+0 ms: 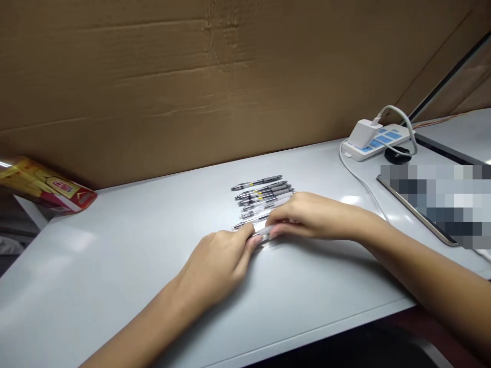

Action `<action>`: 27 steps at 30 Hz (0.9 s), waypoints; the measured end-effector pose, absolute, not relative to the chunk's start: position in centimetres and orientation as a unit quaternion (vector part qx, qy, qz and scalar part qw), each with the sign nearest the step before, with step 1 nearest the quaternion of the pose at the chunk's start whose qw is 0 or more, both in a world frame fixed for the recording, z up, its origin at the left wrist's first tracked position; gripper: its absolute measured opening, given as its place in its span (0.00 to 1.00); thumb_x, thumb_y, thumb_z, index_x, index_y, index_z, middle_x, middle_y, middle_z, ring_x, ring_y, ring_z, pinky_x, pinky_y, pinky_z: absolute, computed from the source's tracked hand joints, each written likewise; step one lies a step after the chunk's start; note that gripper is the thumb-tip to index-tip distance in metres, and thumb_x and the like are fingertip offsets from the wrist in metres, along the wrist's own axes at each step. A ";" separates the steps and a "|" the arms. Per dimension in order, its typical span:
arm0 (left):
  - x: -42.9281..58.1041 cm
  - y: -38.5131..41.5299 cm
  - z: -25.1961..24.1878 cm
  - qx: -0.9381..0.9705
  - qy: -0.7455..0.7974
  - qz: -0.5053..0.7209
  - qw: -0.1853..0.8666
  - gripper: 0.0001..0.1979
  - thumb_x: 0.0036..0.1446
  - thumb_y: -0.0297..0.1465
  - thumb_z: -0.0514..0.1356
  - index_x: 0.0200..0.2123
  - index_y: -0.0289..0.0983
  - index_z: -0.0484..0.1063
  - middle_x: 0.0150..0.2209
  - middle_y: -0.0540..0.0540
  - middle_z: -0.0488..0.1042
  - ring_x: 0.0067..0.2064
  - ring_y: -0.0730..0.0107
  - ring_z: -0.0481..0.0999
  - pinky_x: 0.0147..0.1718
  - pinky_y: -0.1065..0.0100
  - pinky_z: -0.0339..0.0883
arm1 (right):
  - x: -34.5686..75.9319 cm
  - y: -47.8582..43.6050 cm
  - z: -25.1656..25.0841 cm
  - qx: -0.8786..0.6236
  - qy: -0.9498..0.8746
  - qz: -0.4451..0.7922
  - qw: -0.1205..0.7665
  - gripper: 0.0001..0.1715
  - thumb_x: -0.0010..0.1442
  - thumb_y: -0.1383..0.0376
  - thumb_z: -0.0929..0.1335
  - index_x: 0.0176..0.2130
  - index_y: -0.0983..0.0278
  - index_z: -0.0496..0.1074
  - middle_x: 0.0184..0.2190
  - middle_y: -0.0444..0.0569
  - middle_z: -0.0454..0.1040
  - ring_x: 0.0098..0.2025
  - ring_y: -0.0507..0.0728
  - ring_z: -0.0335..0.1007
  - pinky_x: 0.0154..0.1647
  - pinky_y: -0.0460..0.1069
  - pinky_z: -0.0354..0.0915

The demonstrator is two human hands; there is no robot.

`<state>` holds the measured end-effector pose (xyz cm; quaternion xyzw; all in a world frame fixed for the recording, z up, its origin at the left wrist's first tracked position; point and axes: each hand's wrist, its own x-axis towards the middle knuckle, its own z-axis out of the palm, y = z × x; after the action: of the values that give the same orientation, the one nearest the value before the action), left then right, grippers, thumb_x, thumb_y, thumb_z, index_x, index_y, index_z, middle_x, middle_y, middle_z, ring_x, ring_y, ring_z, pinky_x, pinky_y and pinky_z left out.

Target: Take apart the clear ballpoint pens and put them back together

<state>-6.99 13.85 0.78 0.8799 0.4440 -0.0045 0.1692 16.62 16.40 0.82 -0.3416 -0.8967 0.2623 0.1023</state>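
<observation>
Left hand and right hand at frame centre, both grips closed on clear plastic pen, barrel partly hidden by fingers, over smooth pale-grey desk. Just beyond, slim black-and-clear pens lying side by side. Upper right: white power strip with blue panels, cubic white charger. Behind: creased brown cardboard. Far left: glossy red-yellow box.

The bench is pale grey throughout. Pens at mid-bench show black and grey barrels with yellow bands. The clear pen nearer the front edge is colourless. The packet at the left corner is red and yellow. The power strip at the back right corner is white with blue panels. The cardboard behind is brown.
</observation>
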 end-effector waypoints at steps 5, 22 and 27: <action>-7.2 13.8 1.0 0.861 0.460 0.018 0.216 0.22 0.72 0.42 0.43 0.38 0.40 0.72 0.27 0.49 0.76 0.25 0.65 0.72 0.26 0.66 0.56 | 16.0 16.2 0.3 -0.322 -0.888 0.252 0.212 0.05 0.66 0.69 0.69 0.35 0.64 0.74 0.31 0.46 0.78 0.31 0.53 0.70 0.32 0.47 0.60; -7.4 14.1 0.0 0.885 0.447 0.035 0.126 0.19 0.72 0.39 0.44 0.38 0.41 0.71 0.25 0.49 0.76 0.23 0.64 0.73 0.24 0.67 0.55 | 16.3 16.2 0.9 -0.377 -0.813 0.401 0.193 0.16 0.66 0.54 0.70 0.47 0.62 0.74 0.39 0.48 0.78 0.37 0.55 0.72 0.36 0.48 0.65; -7.2 14.0 0.2 0.883 0.439 0.005 0.167 0.18 0.73 0.41 0.42 0.46 0.43 0.69 0.23 0.51 0.73 0.23 0.62 0.72 0.24 0.67 0.55 | 16.8 16.1 1.1 -0.380 -0.815 0.411 0.152 0.12 0.66 0.57 0.70 0.39 0.63 0.78 0.34 0.46 0.80 0.33 0.54 0.72 0.33 0.47 0.62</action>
<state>-7.25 14.02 0.24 0.8828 0.4390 0.0049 0.1671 16.80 16.15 1.13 -0.3796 -0.8149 0.4109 0.1519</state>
